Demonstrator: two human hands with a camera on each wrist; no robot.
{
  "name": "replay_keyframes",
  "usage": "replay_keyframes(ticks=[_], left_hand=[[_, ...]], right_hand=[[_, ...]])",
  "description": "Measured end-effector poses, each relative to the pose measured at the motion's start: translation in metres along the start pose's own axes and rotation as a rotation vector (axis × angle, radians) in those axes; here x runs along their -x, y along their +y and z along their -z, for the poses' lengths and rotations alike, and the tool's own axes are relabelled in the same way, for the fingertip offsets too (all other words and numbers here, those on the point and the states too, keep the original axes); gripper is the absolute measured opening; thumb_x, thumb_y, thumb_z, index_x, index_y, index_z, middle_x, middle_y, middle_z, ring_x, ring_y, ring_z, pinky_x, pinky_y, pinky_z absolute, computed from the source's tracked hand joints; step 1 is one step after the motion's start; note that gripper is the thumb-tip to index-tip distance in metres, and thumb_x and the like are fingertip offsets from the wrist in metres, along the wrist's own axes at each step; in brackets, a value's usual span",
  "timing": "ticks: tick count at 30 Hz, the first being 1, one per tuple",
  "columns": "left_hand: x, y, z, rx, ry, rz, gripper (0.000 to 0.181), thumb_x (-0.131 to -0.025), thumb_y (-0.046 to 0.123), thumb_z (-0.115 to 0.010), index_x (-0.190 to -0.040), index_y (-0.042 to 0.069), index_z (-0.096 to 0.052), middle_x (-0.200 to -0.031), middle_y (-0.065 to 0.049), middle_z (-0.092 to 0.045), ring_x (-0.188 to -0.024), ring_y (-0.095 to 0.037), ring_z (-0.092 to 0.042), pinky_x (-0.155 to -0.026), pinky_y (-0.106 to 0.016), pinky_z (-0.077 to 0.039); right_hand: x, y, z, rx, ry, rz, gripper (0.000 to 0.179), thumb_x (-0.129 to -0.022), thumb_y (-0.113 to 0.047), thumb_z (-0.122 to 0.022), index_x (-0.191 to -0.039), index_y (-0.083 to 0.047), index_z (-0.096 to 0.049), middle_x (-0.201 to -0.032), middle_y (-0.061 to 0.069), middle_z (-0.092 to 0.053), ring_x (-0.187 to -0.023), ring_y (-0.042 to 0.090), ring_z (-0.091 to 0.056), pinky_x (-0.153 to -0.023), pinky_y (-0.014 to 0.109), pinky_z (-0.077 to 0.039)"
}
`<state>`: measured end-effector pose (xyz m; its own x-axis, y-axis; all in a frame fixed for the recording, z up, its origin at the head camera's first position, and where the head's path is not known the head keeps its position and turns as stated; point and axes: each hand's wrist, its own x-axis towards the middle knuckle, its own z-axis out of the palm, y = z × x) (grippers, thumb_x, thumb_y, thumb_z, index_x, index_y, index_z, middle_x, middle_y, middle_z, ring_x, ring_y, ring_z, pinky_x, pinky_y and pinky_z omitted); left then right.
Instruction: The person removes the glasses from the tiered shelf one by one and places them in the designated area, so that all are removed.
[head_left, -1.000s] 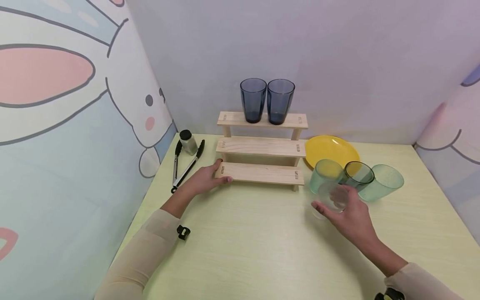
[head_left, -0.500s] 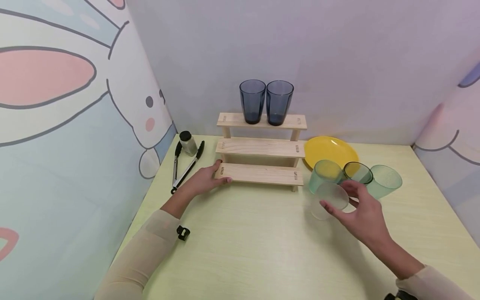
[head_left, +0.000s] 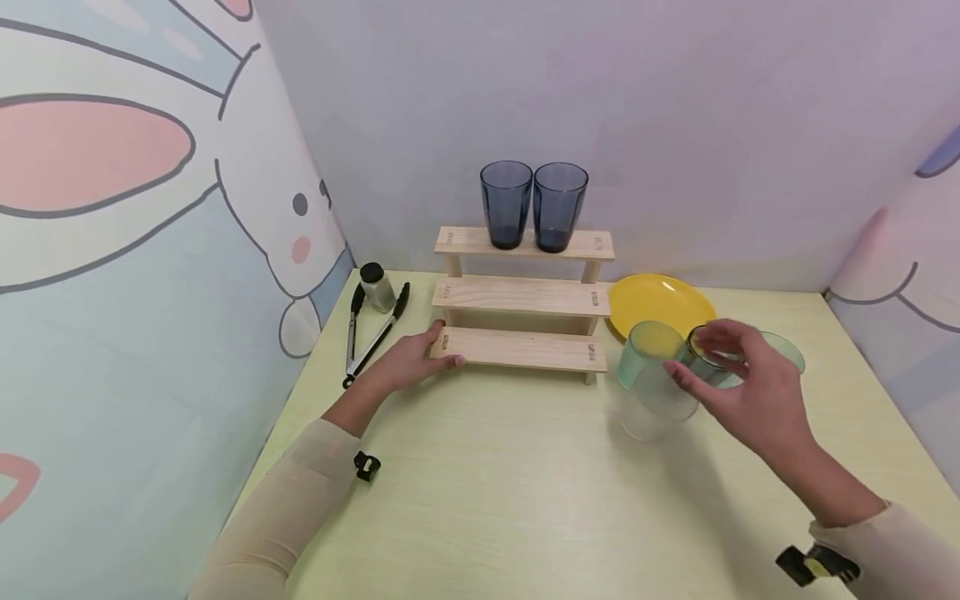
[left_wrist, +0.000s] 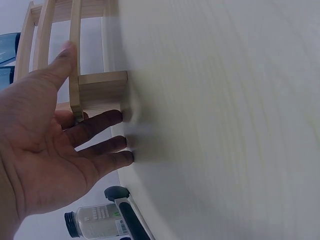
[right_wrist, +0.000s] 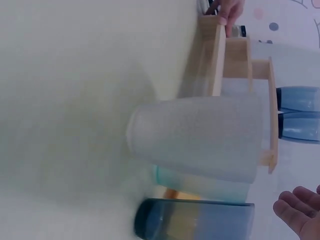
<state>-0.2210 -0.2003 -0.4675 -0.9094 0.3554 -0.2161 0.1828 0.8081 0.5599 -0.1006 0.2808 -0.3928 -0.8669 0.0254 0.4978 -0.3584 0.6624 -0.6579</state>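
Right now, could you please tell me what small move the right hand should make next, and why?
Probably lower the right hand round the dark glass: the hand hangs open above its rim, and two similar glasses stand atop the wooden rack.

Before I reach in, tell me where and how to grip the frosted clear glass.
Probably around the upper wall of the frosted clear glass, from the near side: it stands upright and narrows toward its base, while a green glass and a dark glass stand close behind it.
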Motion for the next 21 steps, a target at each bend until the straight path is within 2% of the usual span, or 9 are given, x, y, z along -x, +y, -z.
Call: replay_keyframes(ticks=[4, 8, 11, 14, 16, 18, 21], left_hand=[[0.000, 0.000, 0.000, 0.012, 0.000, 0.008, 0.113, -0.102, 0.072, -0.066, -0.178, 0.006, -0.014, -0.169, -0.031, -0.046, -0.150, -0.044, -0.057, -0.116, -0.059, -0.051], [0.001, 0.000, -0.001, 0.020, -0.001, 0.014, 0.112, -0.103, 0.071, -0.067, -0.178, 0.006, -0.014, -0.169, -0.031, -0.046, -0.150, -0.044, -0.057, -0.116, -0.059, -0.051], [0.001, 0.000, -0.002, 0.015, 0.000, 0.010, 0.112, -0.103, 0.070, -0.066, -0.178, 0.005, -0.014, -0.169, -0.031, -0.046, -0.150, -0.044, -0.057, -0.116, -0.058, -0.051], [0.001, 0.000, -0.001, 0.011, 0.002, 0.005, 0.112, -0.104, 0.070, -0.066, -0.178, 0.004, -0.015, -0.169, -0.031, -0.046, -0.149, -0.044, -0.058, -0.116, -0.058, -0.052], [0.001, 0.001, -0.001, 0.010, 0.004, 0.004, 0.111, -0.104, 0.069, -0.066, -0.178, 0.004, -0.015, -0.169, -0.031, -0.046, -0.149, -0.044, -0.058, -0.116, -0.058, -0.052], [0.001, 0.001, 0.000, 0.012, 0.004, 0.004, 0.111, -0.104, 0.069, -0.066, -0.178, 0.004, -0.015, -0.169, -0.031, -0.047, -0.149, -0.044, -0.058, -0.116, -0.058, -0.051], [0.000, 0.000, 0.000, 0.013, 0.004, 0.001, 0.111, -0.104, 0.069, -0.066, -0.177, 0.003, -0.014, -0.169, -0.032, -0.047, -0.150, -0.045, -0.057, -0.117, -0.058, -0.051]], right_hand=[[-0.022, -0.003, 0.006, 0.026, 0.008, -0.019, 0.069, -0.084, -0.010, -0.098, -0.141, 0.003, -0.064, -0.128, 0.022, -0.075, -0.109, -0.023, -0.059, -0.090, -0.003, -0.045], [-0.040, -0.005, 0.007, 0.027, 0.012, -0.054, 0.068, -0.087, -0.017, -0.097, -0.143, 0.001, -0.064, -0.130, 0.024, -0.075, -0.108, -0.025, -0.058, -0.090, -0.002, -0.046], [-0.054, -0.007, 0.004, 0.025, -0.004, -0.064, 0.072, -0.087, -0.020, -0.098, -0.148, -0.002, -0.063, -0.135, 0.021, -0.074, -0.111, -0.022, -0.059, -0.091, -0.002, -0.045], [-0.068, -0.010, 0.000, 0.030, -0.029, -0.072, 0.080, -0.088, -0.025, -0.098, -0.155, -0.005, -0.059, -0.143, 0.019, -0.073, -0.125, -0.001, -0.067, -0.093, -0.002, -0.045], [-0.077, -0.013, -0.003, 0.041, -0.052, -0.078, 0.085, -0.089, -0.029, -0.097, -0.160, -0.007, -0.056, -0.148, 0.018, -0.070, -0.135, 0.017, -0.068, -0.100, 0.003, -0.047], [-0.086, -0.017, -0.008, 0.049, -0.075, -0.082, 0.088, -0.090, -0.034, -0.095, -0.163, -0.009, -0.052, -0.153, 0.018, -0.068, -0.141, 0.033, -0.065, -0.109, 0.016, -0.051], [-0.100, -0.023, -0.014, 0.060, -0.115, -0.090, 0.095, -0.092, -0.043, -0.093, -0.168, -0.010, -0.046, -0.160, 0.019, -0.062, -0.148, 0.040, -0.059, -0.118, 0.044, -0.050]])
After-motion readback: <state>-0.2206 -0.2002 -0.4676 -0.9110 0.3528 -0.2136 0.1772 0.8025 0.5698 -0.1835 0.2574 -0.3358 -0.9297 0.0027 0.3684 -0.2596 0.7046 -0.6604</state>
